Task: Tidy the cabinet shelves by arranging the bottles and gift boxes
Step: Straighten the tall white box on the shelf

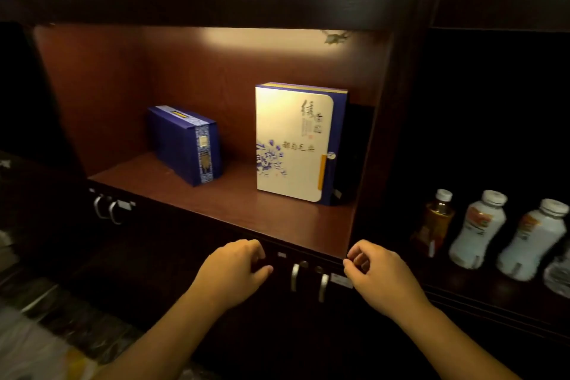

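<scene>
Dark wood cabinetry fills the view, with one lit shelf (216, 203) glowing reddish brown at its centre. Two gift boxes stand on it, well apart: a small blue box (185, 145) to the left, turned at an angle to the shelf edge, and a large cream box (291, 142) with blue flowers to the right, upright and facing front, with something dark behind it that I cannot make out.

Both hands hover empty just below the shelf's near edge. The left hand (236, 271) and the right hand (377, 273) have loosely curled fingers that grip nothing, and neither touches a box. Between them sit two pale door handles (308, 279) of the lower cabinet; another pair shows farther left.

To the right, in a darker bay, three bottles stand in a row: one amber bottle (433, 222) and two white bottles (478, 230), all white-capped. Something crinkled lies at the far right edge, too blurred to name.

The step in hand looks like squaring up the boxes. Doing it well likely means taking the blue box by both side faces, turning it so its front runs parallel to the shelf edge, and sliding rather than lifting it, so it stays upright. The cream box is tall and thin, so it should be steadied with a flat palm if nudged.
</scene>
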{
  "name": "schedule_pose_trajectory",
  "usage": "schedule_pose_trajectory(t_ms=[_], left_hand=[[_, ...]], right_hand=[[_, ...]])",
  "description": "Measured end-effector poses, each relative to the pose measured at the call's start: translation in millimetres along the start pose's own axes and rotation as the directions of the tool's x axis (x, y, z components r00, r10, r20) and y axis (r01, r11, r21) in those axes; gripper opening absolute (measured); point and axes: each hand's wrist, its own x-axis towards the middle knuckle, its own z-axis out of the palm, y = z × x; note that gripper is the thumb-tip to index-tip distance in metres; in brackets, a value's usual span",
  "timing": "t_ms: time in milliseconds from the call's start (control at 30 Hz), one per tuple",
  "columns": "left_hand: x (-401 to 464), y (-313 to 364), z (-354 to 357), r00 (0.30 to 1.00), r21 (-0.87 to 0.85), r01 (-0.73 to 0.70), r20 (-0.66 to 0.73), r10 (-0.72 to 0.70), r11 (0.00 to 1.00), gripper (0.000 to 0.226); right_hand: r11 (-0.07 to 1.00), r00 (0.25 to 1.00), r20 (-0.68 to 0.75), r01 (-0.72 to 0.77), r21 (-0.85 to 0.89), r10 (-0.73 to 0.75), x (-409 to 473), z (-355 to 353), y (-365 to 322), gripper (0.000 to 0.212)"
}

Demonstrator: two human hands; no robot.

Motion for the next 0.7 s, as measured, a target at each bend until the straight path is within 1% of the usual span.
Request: schedule_pose_trajectory(t_ms=[167,267,467,600,700], left_hand=[[10,-74,-41,0.996,0.027,0.082,-0.048,-0.081,0.996,0.034],[31,-101,-54,0.992,0.018,0.118,-0.048,-0.117,0.993,0.039],[107,-127,-52,0.992,-0.075,0.099,-0.069,-0.104,0.992,0.058],[169,-135,-40,0.991,-0.073,0.075,-0.109,-0.082,0.995,0.071],[220,-140,-32,0.992,-0.057,0.07,-0.098,-0.075,0.996,0.08]], right_hand=[[0.998,0.998,-0.033,0.056,-0.039,-0.057,35,35,-61,0.01],[0.998,0.998,-0.044,0.031,-0.061,-0.033,61,50,-79,0.013],[0.998,0.995,-0.095,-0.039,-0.047,0.034,128,71,-79,0.028],[0.993,0.985,-0.133,-0.112,-0.027,0.107,180,85,-66,0.038],[0.983,0.971,-0.151,-0.184,0.007,0.183,220,98,-54,0.046]])
